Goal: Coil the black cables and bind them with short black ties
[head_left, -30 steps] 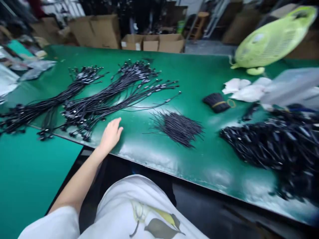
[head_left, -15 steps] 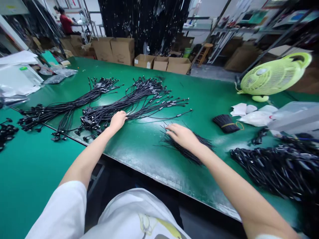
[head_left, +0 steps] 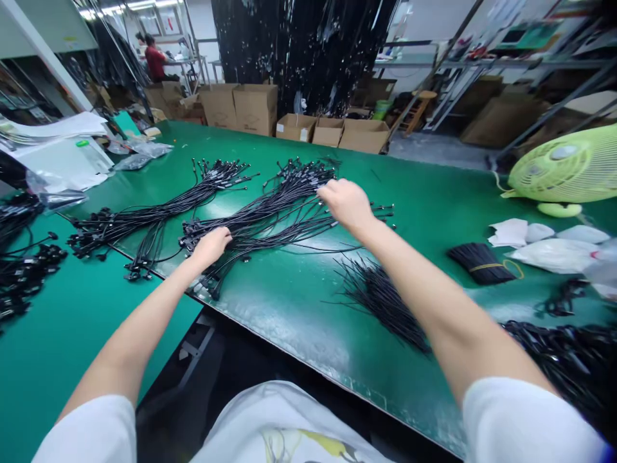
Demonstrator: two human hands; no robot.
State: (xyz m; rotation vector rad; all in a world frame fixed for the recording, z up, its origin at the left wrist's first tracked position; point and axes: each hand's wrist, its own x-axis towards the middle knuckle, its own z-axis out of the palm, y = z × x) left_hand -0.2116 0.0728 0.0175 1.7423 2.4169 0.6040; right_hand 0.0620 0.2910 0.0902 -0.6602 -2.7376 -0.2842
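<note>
Black cables (head_left: 270, 209) with small connectors lie in a loose bundle across the green table. My left hand (head_left: 211, 247) is closed around some of them close to their connector end, at the near side of the bundle. Over the far ends of the same cables is my right hand (head_left: 346, 204), its fingers pinched together on cable ends that they partly hide. A second bundle of black cables (head_left: 178, 202) lies to the left. Beneath my right forearm is a pile of thin black ties (head_left: 385, 296), fanned out at one end.
A banded bundle of black ties (head_left: 482, 262) lies at the right, near white packets (head_left: 554, 254) and a yellow-green fan (head_left: 563, 164). Coiled black cables (head_left: 569, 360) fill the right front. Papers and plastic bags (head_left: 72, 154) sit at the left. Cardboard boxes (head_left: 255, 109) stand behind the table.
My right hand has left the pile of thin ties and moved up and left to the cable ends. My left hand has shifted slightly toward the connectors. The view has turned a little left.
</note>
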